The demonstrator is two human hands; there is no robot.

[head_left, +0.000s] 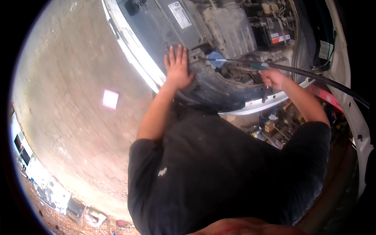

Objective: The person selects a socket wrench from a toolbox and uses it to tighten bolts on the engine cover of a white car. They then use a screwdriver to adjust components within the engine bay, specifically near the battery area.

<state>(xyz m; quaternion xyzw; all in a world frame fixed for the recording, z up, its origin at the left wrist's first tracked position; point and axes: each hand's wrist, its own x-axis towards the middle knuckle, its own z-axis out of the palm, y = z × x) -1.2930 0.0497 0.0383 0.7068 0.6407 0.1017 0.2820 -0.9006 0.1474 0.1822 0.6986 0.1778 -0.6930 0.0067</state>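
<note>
My left hand (179,69) lies flat with fingers spread on the dark panel along the front edge of an open car engine bay. My right hand (272,78) is closed around a teal-and-dark tool (256,66), whose exact kind I cannot make out. A dark end of it hangs below the fist. Right by that hand a long black rod or hose (325,79) crosses the bay, thinning toward a blue reservoir cap (216,64) between my hands. Whether the fist also touches this rod is hidden.
A ribbed grey engine cover (233,29) and a battery (279,31) sit farther in. The raised hood's white edge (362,147) curves along the right. Mixed tools and parts (276,127) lie below the bay's near edge. Brick paving (74,86) spreads out at left.
</note>
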